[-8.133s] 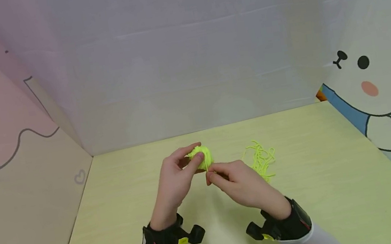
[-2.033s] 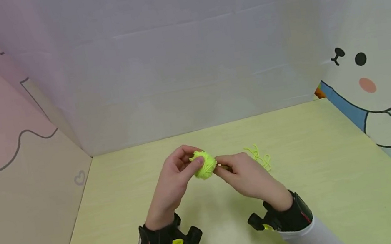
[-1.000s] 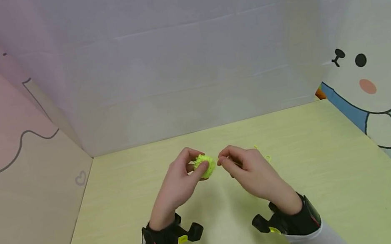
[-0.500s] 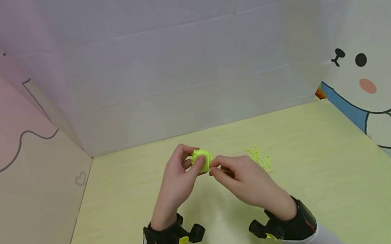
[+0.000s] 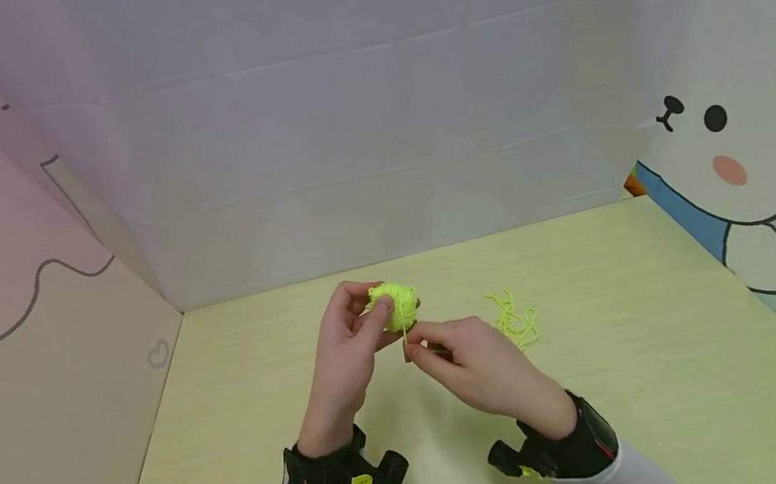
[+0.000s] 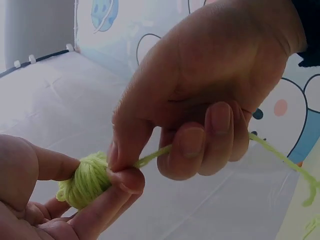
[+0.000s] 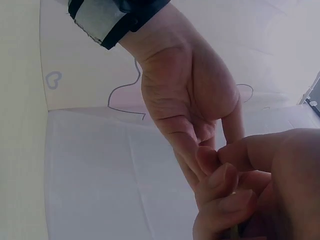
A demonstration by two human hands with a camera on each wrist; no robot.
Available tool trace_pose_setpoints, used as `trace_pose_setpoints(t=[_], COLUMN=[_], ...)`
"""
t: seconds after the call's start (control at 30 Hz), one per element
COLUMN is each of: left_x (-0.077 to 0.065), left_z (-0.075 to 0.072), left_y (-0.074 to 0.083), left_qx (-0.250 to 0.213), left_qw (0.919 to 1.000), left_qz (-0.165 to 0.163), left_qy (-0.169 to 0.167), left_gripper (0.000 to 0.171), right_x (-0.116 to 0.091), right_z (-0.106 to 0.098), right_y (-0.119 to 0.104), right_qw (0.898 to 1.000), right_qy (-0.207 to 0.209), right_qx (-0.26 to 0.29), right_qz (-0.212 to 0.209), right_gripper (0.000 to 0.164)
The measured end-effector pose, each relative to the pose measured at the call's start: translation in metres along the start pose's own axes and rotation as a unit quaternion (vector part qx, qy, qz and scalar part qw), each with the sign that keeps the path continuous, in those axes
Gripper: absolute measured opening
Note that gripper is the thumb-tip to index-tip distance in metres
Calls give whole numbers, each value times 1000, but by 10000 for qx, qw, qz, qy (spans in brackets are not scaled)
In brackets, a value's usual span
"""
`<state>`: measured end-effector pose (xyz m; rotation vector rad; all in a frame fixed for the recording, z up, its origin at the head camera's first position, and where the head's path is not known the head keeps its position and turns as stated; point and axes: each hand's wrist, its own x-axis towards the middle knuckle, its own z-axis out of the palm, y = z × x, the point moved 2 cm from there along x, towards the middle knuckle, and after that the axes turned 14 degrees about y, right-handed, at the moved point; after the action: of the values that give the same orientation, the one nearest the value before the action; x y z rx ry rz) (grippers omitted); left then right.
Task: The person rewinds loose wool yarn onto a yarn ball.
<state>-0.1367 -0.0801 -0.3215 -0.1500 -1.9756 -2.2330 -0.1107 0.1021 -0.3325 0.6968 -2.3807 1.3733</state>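
A small neon-yellow ball of yarn (image 5: 403,303) is held between the thumb and fingers of my left hand (image 5: 347,348), above the table. Just below and right of it, my right hand (image 5: 484,361) pinches the yarn strand (image 6: 152,156) between thumb and forefinger. In the left wrist view the strand runs from the ball (image 6: 89,182) through the curled right fingers and hangs out on the far side. Both hands (image 7: 175,95) show close together in the right wrist view, where the ball is hidden behind fingers.
A loose tangle of the same yarn (image 5: 516,323) lies on the pale yellow table (image 5: 641,371), right of my right hand. Printed cloth walls (image 5: 372,135) enclose the table at the back and both sides. Each wrist carries a black strap with a camera (image 5: 392,469).
My right hand has circled the ball repeatedly, now coming round to its near lower side. The left hand has tilted the ball slightly. The loose tangle is smaller than eight seconds ago.
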Motion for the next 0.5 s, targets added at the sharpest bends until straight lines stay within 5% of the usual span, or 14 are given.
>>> trace_pose_setpoints(t=[0.27, 0.5], left_x=[-2, -3], left_z=[-3, -6], left_y=[6, 8], left_qx=[-300, 238], left_qw=[9993, 9970], left_qz=[-108, -68], left_qy=[-211, -731], left_gripper=[22, 24], right_x=[3, 4], right_z=[3, 2], right_y=[4, 8], right_qw=[9988, 9979], right_qy=[-273, -278], right_qx=[1, -54], right_qz=[396, 578], right_gripper=[19, 14])
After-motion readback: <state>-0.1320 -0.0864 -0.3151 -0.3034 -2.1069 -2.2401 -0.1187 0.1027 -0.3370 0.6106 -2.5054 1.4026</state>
